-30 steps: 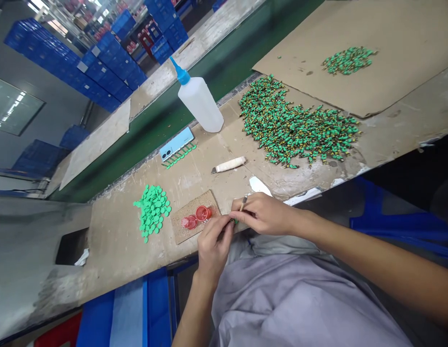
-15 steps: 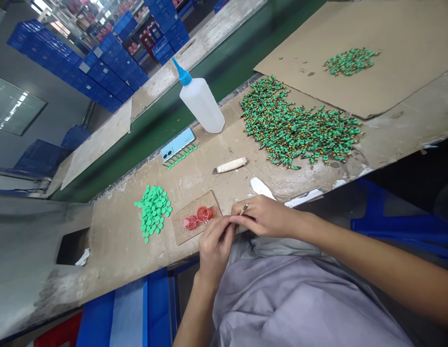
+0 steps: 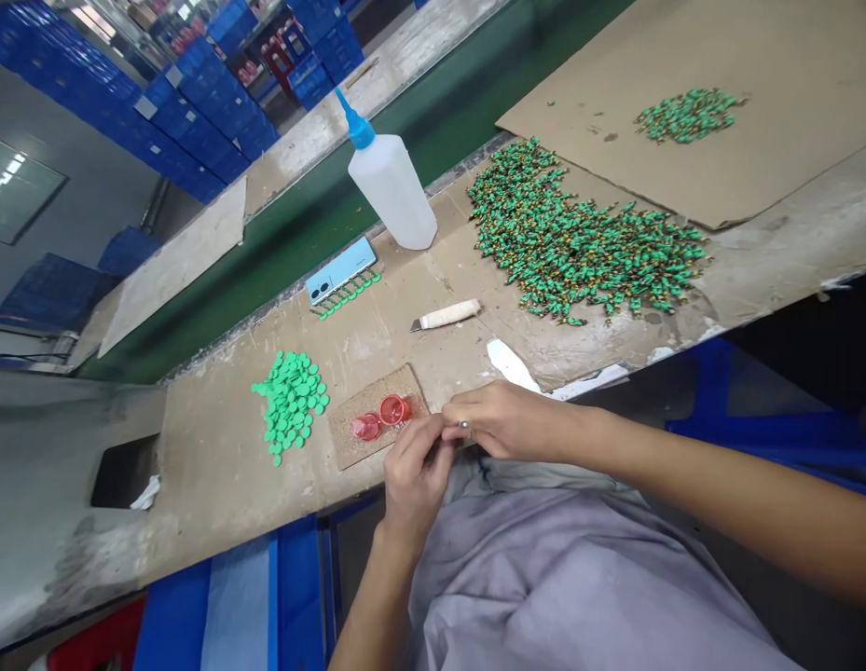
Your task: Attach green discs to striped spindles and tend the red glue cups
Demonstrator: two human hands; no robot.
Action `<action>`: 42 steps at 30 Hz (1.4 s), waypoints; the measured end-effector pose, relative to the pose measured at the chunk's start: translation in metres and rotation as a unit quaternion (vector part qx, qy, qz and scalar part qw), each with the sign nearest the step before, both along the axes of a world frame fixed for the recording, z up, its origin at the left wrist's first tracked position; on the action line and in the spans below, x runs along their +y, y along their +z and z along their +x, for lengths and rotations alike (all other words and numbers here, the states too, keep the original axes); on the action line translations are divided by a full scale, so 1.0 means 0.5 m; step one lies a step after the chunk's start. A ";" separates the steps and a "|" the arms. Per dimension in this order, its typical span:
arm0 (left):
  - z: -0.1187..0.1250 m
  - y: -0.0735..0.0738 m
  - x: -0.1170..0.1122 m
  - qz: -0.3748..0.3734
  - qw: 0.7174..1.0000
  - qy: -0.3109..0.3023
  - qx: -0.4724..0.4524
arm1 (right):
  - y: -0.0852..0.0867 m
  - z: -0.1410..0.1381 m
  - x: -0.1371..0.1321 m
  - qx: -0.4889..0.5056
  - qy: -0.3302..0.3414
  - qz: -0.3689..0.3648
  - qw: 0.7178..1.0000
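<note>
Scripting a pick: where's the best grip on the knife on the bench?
Take the knife by the middle of its cream wrapped handle, coming from above. It lies flat on the bench, with the blade pointing left, and nothing touches it. The long rounded handle likely gives room to close around it, well clear of the edge.

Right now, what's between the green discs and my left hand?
In the head view, a cork board with two red plastic caps on it lies between the green discs and your left hand.

Bright, even light, soft shadows, wide-angle stretching along the workbench [image 3: 209, 457].
</note>
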State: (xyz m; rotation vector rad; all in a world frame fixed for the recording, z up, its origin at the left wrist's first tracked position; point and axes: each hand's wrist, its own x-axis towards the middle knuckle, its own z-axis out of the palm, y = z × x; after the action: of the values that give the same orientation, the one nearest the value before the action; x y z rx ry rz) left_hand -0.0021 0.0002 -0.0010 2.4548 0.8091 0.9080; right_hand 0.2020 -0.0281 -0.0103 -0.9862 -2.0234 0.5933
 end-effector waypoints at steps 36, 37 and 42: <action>0.000 -0.005 0.003 -0.015 1.000 -0.011 -0.018 | 0.012 0.003 -0.008 0.132 -0.086 -0.102 0.982; 0.000 -0.006 0.003 -0.015 1.000 -0.010 -0.019 | 0.011 0.003 -0.008 0.124 -0.078 -0.097 0.984; 0.000 -0.006 0.004 -0.019 1.000 -0.009 -0.020 | 0.010 0.001 -0.010 0.095 -0.058 -0.073 0.991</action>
State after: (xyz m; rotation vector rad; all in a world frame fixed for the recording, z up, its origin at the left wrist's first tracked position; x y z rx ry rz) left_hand -0.0023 0.0020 -0.0039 2.3999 0.7819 0.9240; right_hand 0.2025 -0.0332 -0.0052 -1.0832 -1.7624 0.7515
